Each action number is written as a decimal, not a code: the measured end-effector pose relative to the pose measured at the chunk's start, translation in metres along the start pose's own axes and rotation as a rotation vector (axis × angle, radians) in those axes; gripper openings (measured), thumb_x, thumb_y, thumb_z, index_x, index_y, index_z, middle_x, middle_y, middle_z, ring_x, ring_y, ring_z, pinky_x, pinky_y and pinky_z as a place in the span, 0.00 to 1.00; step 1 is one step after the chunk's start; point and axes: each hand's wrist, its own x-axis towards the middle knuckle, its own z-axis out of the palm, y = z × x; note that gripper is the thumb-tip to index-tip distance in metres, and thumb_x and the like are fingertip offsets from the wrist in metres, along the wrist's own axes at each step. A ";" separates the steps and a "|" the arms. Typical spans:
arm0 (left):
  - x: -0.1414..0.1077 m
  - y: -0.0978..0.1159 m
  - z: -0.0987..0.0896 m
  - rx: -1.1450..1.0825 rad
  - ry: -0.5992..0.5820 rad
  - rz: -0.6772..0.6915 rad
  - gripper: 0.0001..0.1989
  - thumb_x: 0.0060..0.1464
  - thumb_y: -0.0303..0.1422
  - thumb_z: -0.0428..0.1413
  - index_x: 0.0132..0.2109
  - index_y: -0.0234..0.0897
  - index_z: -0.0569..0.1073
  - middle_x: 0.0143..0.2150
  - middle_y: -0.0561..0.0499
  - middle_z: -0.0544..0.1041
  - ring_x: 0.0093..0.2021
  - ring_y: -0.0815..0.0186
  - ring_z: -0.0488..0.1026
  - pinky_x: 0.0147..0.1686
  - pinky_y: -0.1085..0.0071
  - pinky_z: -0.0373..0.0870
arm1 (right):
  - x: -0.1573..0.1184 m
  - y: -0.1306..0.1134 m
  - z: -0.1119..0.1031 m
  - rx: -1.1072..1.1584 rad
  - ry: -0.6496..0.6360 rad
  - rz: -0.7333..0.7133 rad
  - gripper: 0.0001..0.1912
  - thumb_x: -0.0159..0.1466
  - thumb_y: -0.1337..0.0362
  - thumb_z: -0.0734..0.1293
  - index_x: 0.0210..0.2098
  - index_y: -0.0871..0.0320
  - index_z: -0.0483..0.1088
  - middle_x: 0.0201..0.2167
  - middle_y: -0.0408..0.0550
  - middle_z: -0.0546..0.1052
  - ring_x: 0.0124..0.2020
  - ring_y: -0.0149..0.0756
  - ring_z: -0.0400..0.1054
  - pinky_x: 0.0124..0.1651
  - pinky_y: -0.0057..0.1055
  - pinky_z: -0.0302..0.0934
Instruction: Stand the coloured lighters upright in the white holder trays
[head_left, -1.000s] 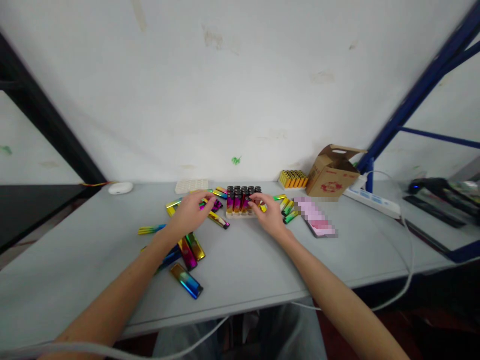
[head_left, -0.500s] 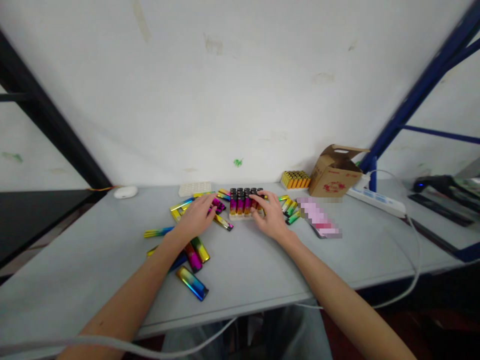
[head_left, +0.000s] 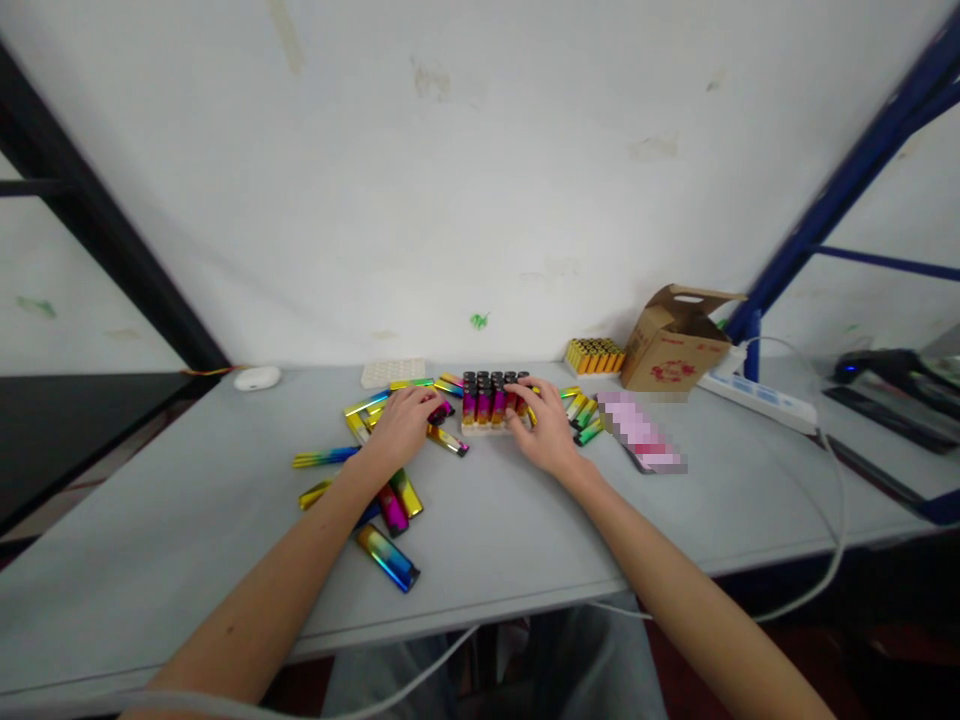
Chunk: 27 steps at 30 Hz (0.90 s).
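Note:
Several slim metallic things with black ends, which look like lighters, stand upright in a pale tray (head_left: 487,430); the front row of upright lighters (head_left: 484,405) is magenta and gold. My right hand (head_left: 546,430) is at the tray's right end, thumb in front and index finger over the tops, closed around a lighter there. Left of the tray, my left hand (head_left: 405,425) lies over loose lighters, fingers curled onto a magenta lighter (head_left: 447,409) partly hidden under them. A gold lighter (head_left: 448,441) lies just below its fingertips. More loose lighters (head_left: 388,557) are spread around my left forearm.
An empty pale tray (head_left: 393,373) lies by the wall. On the right are loose green-yellow lighters (head_left: 589,431), a phone-like blurred pink thing (head_left: 641,432), a tray of yellow cylinders (head_left: 595,356), an open cardboard box (head_left: 671,350) and a power strip (head_left: 761,398). A white case (head_left: 257,378) sits far left.
The view has shifted slightly. My right index finger has moved a little to the right over the upright tops. My left fingers have curled further in over the magenta lighter.

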 end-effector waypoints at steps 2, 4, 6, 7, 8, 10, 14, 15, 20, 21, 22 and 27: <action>0.000 -0.001 0.001 0.005 0.015 -0.013 0.19 0.51 0.20 0.47 0.46 0.37 0.75 0.46 0.42 0.75 0.51 0.54 0.68 0.54 0.55 0.64 | 0.000 -0.001 0.000 -0.001 0.001 -0.002 0.18 0.60 0.65 0.64 0.50 0.56 0.70 0.50 0.54 0.69 0.53 0.46 0.61 0.57 0.45 0.58; -0.001 0.000 0.001 0.013 0.026 -0.028 0.18 0.52 0.21 0.47 0.46 0.37 0.74 0.48 0.42 0.74 0.54 0.54 0.66 0.55 0.55 0.62 | 0.000 -0.001 -0.001 0.002 0.000 -0.001 0.19 0.60 0.65 0.64 0.51 0.57 0.69 0.50 0.55 0.69 0.53 0.46 0.62 0.57 0.45 0.58; -0.002 0.001 -0.001 0.012 0.009 -0.048 0.17 0.54 0.21 0.47 0.48 0.36 0.73 0.51 0.41 0.73 0.58 0.52 0.63 0.57 0.53 0.60 | 0.000 -0.002 -0.002 0.011 -0.003 0.004 0.20 0.60 0.65 0.64 0.52 0.58 0.68 0.51 0.55 0.69 0.53 0.46 0.62 0.57 0.45 0.58; -0.002 0.002 -0.003 0.012 -0.007 -0.060 0.17 0.54 0.21 0.46 0.48 0.35 0.72 0.52 0.40 0.73 0.59 0.52 0.62 0.58 0.52 0.59 | 0.000 -0.002 -0.002 0.016 -0.003 0.008 0.20 0.60 0.65 0.64 0.53 0.58 0.67 0.51 0.56 0.69 0.53 0.46 0.62 0.58 0.45 0.58; -0.002 0.003 -0.005 0.010 -0.023 -0.072 0.17 0.55 0.21 0.46 0.49 0.34 0.72 0.52 0.40 0.73 0.60 0.52 0.62 0.58 0.51 0.58 | 0.000 -0.002 -0.003 0.020 -0.001 0.012 0.20 0.60 0.65 0.64 0.53 0.58 0.66 0.51 0.56 0.69 0.53 0.46 0.61 0.58 0.45 0.58; -0.002 0.006 -0.009 -0.001 -0.045 -0.079 0.15 0.56 0.22 0.47 0.48 0.34 0.71 0.50 0.40 0.74 0.57 0.52 0.65 0.57 0.51 0.58 | 0.000 -0.002 -0.004 0.024 0.005 0.024 0.21 0.60 0.65 0.64 0.53 0.59 0.65 0.51 0.56 0.69 0.54 0.46 0.61 0.58 0.45 0.58; 0.000 0.009 -0.015 -0.040 -0.022 -0.066 0.12 0.55 0.23 0.50 0.46 0.35 0.72 0.46 0.42 0.75 0.50 0.54 0.70 0.53 0.54 0.62 | 0.000 -0.001 -0.004 0.016 0.028 0.043 0.21 0.60 0.64 0.64 0.53 0.59 0.65 0.51 0.56 0.69 0.54 0.46 0.62 0.58 0.45 0.57; 0.000 0.010 -0.015 -0.042 -0.015 -0.071 0.12 0.55 0.24 0.50 0.45 0.35 0.72 0.45 0.41 0.75 0.48 0.53 0.70 0.52 0.54 0.63 | 0.000 0.000 -0.004 0.014 0.032 0.044 0.21 0.60 0.64 0.63 0.53 0.59 0.65 0.51 0.56 0.69 0.54 0.46 0.62 0.58 0.45 0.57; 0.000 0.009 -0.012 -0.091 0.049 -0.137 0.11 0.59 0.29 0.48 0.45 0.36 0.73 0.44 0.42 0.74 0.46 0.55 0.71 0.50 0.55 0.66 | 0.000 0.002 -0.003 0.015 0.047 0.049 0.22 0.60 0.64 0.63 0.54 0.59 0.64 0.51 0.56 0.69 0.54 0.46 0.61 0.59 0.45 0.57; 0.000 0.010 -0.012 -0.121 0.081 -0.167 0.12 0.60 0.30 0.47 0.46 0.36 0.72 0.45 0.42 0.74 0.47 0.55 0.71 0.50 0.56 0.66 | -0.001 0.002 -0.003 0.018 0.052 0.050 0.22 0.60 0.63 0.63 0.54 0.59 0.64 0.51 0.56 0.69 0.54 0.46 0.62 0.59 0.45 0.57; 0.000 0.011 -0.013 -0.160 0.115 -0.204 0.12 0.61 0.31 0.46 0.48 0.36 0.70 0.45 0.42 0.74 0.47 0.55 0.71 0.50 0.57 0.66 | -0.001 0.002 -0.003 0.021 0.058 0.050 0.22 0.60 0.63 0.63 0.54 0.58 0.64 0.51 0.56 0.69 0.54 0.46 0.62 0.58 0.46 0.57; 0.000 0.027 -0.026 -0.568 0.297 -0.327 0.14 0.62 0.36 0.46 0.52 0.35 0.64 0.39 0.46 0.76 0.39 0.60 0.73 0.41 0.65 0.68 | 0.000 0.000 -0.005 0.029 0.099 0.041 0.20 0.60 0.64 0.63 0.52 0.58 0.65 0.50 0.56 0.69 0.53 0.46 0.62 0.58 0.46 0.57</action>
